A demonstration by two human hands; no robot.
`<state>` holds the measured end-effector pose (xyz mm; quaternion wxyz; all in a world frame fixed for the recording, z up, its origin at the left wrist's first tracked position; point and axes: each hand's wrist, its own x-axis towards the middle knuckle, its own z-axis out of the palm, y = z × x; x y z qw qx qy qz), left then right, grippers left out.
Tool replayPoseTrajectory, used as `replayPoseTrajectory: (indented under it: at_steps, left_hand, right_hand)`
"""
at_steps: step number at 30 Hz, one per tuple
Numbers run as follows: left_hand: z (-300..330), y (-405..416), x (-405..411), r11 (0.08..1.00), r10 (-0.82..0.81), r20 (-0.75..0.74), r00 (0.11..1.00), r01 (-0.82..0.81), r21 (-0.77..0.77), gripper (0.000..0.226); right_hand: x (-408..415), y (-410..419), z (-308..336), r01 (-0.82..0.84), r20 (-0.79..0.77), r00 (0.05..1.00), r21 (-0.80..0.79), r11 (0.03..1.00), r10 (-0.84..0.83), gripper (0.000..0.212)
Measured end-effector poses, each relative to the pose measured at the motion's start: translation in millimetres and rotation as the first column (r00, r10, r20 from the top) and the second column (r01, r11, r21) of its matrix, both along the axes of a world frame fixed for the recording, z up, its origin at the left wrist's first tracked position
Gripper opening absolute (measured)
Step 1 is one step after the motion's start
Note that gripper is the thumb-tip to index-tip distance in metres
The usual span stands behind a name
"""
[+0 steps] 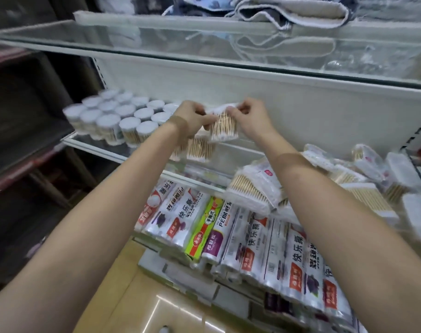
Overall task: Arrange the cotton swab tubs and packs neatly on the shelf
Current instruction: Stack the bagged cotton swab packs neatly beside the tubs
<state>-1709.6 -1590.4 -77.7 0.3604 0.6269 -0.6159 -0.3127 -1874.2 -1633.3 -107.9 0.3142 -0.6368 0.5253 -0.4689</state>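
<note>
While both hands pinch one swab pack [223, 128] by its top edge, left hand [192, 118] and right hand [252, 117] risk it slipping. Packs just below the grip [199, 149] could topple off the shelf [96, 146] if bumped.

The pack [222, 127] pinched between the left hand [192, 118] and the right hand [251, 117] was thin clear plastic film over pale wooden sticks. The tubs [113, 116] were clear plastic with matt white lids. The shelf [228, 155] looked like smooth white painted metal with a glossy clear front strip. The towels [288, 10] above were rough looped cloth. The bag rolls [204, 227] below had shiny printed wrappers.
</note>
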Motion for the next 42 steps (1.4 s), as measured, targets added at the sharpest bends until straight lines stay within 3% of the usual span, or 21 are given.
replayPoseTrajectory:
  at_steps: [7, 11, 18, 23, 28, 32, 36, 39, 42]
  left_hand:
    - [0, 0, 32, 0.998, 0.036, 0.05, 0.998, -0.039, 0.05, 0.025]
    - [0, -6, 47, 0.997, 0.048, -0.025, 0.999, -0.046, 0.061, 0.019]
    - [9, -11, 74, 0.997, -0.034, 0.033, 0.999, 0.031, 0.067, 0.022]
    - [7, -11, 89, 0.985, -0.172, -0.074, 0.982, 0.173, 0.003, 0.014]
    - [6, -10, 89, 0.972, -0.2, 0.019, 0.98, 0.201, -0.119, 0.017]
    - [1, -17, 89, 0.959, -0.2, 0.076, 0.977, 0.211, -0.19, 0.016]
    - [-6, -20, 95, 0.944, -0.174, 0.122, 0.977, 0.201, -0.261, 0.019]
    - [-12, -20, 93, 0.948, -0.174, 0.099, 0.98, 0.194, -0.253, 0.016]
    - [-15, -19, 91, 0.952, -0.192, 0.053, 0.98, 0.199, -0.234, 0.009]
  right_hand:
    - [25, 0, 2, -0.086, 0.053, 0.995, 0.006, 0.996, 0.085, 0.032]
    - [43, 3, 5, -0.049, 0.105, 0.993, 0.018, 0.999, 0.047, 0.028]
    - [69, 8, 11, -0.029, 0.179, 0.983, 0.007, 1.0, 0.027, 0.023]
    - [78, 4, 14, 0.024, 0.214, 0.976, 0.037, 0.999, -0.031, 0.02]
    - [86, 4, 16, 0.091, 0.23, 0.966, 0.116, 0.989, -0.116, 0.028]
    - [96, 4, 22, 0.073, 0.228, 0.969, 0.126, 0.989, -0.1, 0.009]
    - [98, 12, 29, -0.022, 0.287, 0.958, 0.145, 0.989, -0.021, 0.031]
    - [95, 14, 28, -0.076, 0.221, 0.974, 0.15, 0.986, 0.041, 0.032]
    - [96, 11, 26, -0.006, 0.117, 0.993, 0.097, 0.995, -0.005, 0.011]
